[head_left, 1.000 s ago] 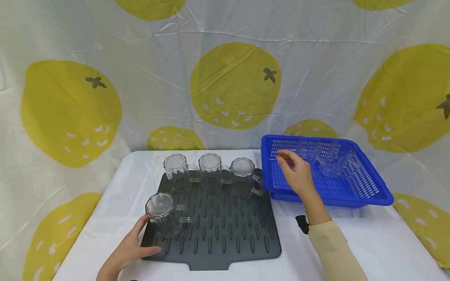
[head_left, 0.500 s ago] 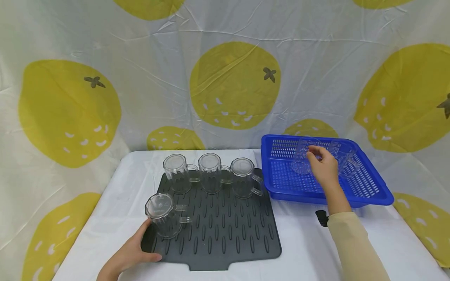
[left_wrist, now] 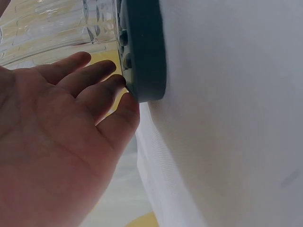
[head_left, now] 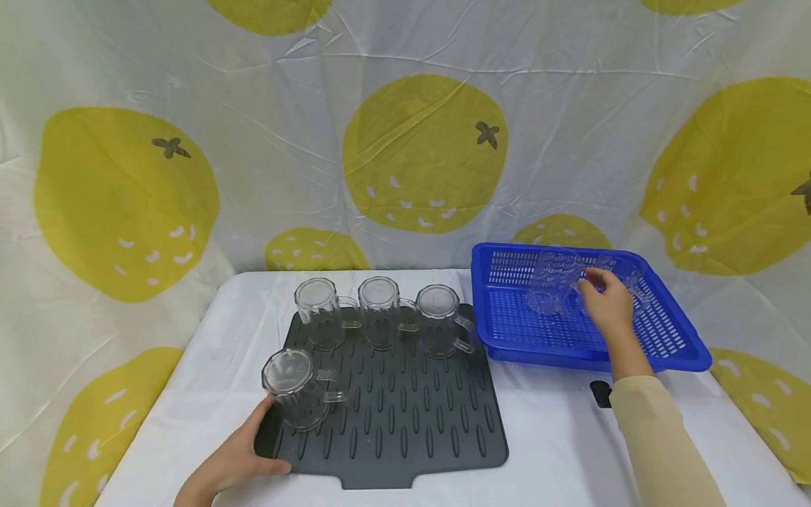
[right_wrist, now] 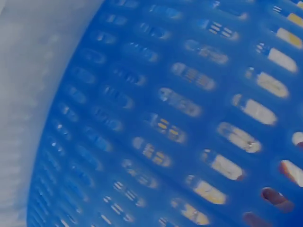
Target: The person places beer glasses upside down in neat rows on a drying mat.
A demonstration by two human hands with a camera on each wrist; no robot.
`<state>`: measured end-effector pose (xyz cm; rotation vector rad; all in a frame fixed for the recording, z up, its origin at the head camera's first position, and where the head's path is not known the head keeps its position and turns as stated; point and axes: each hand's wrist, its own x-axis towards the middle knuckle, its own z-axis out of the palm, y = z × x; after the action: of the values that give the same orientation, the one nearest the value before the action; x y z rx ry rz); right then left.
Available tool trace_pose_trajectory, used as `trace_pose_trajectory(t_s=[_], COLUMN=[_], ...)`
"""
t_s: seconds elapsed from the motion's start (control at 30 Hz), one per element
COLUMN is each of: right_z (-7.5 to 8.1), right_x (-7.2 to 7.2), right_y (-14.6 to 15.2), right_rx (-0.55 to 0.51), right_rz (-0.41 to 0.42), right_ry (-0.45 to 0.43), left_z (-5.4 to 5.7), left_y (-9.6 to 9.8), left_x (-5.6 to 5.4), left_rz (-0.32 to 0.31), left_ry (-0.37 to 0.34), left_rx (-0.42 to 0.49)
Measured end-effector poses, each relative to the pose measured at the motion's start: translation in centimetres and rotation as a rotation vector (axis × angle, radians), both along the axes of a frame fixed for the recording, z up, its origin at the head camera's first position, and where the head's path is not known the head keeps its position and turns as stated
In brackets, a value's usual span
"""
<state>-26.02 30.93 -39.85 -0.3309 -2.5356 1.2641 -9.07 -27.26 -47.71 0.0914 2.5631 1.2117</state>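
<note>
My left hand (head_left: 231, 454) lies at the near left corner of the dark drying mat (head_left: 393, 451), fingers relaxed. In the left wrist view its fingertips (left_wrist: 127, 105) meet the mat's edge, close beside a clear glass mug (left_wrist: 61, 28). That mug stands upside down at the mat's left side. Over the blue basket (head_left: 538, 358) my right hand (head_left: 608, 303) has its thumb and forefinger by the handle of a glass mug (head_left: 551, 282); whether they pinch it cannot be made out. Another glass mug behind the hand is partly hidden. The right wrist view shows mostly the basket's slotted wall (right_wrist: 180, 101).
Along the mat's far edge stand three upturned mugs: a left one (head_left: 322, 317), a middle one (head_left: 381, 317) and a right one (head_left: 437, 324). White cloth (head_left: 532, 436) covers the table. A lemon-print curtain (head_left: 405, 155) hangs behind.
My right hand has moved right across the basket, from its left side to beside the mug handle. My left hand and the mugs on the mat have hardly moved.
</note>
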Motion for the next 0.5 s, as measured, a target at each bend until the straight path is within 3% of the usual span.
trace_pose_trajectory(t_s=[0.17, 0.5], right_z=[-0.7, -1.3], right_x=[-0.3, -1.1], right_y=[0.4, 0.7], right_rx=[0.004, 0.034], right_rz=[0.005, 0.123], right_ry=[-0.047, -0.157], left_z=[0.0, 0.1], left_y=[-0.1, -0.1], left_x=[0.0, 0.1], left_rz=[-0.008, -0.011], left_ry=[0.020, 0.013], left_rx=[0.002, 0.047])
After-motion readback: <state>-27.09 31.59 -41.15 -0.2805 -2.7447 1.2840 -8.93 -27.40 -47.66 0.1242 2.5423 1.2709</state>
